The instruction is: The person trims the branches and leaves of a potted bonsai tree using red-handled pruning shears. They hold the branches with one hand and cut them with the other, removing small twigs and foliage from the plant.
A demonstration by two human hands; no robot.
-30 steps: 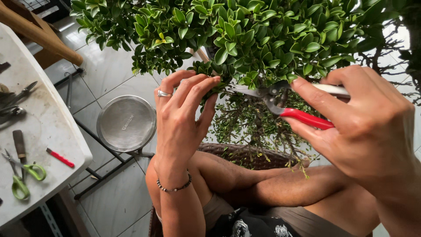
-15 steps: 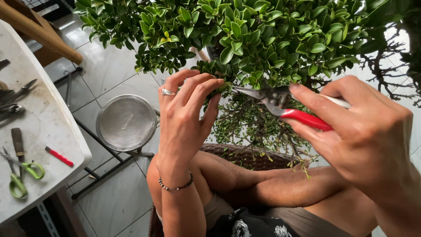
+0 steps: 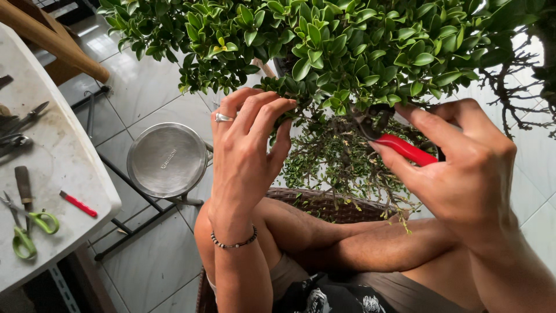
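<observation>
At the left edge we see a white table (image 3: 63, 162) with green-handled scissors (image 3: 26, 232) and a small red tool (image 3: 79, 204); right of it a round metal lid (image 3: 167, 159) sits near the floor. We find no packages or signs. Mid-frame, our left hand (image 3: 246, 156) curls its fingers under the leafy little tree (image 3: 324, 46) filling the top. Upper right, our right hand (image 3: 463, 168) grips red-handled shears (image 3: 399, 145), blades in the foliage. The twigs look thin and brittle; we judge them best held lightly near the stem.
</observation>
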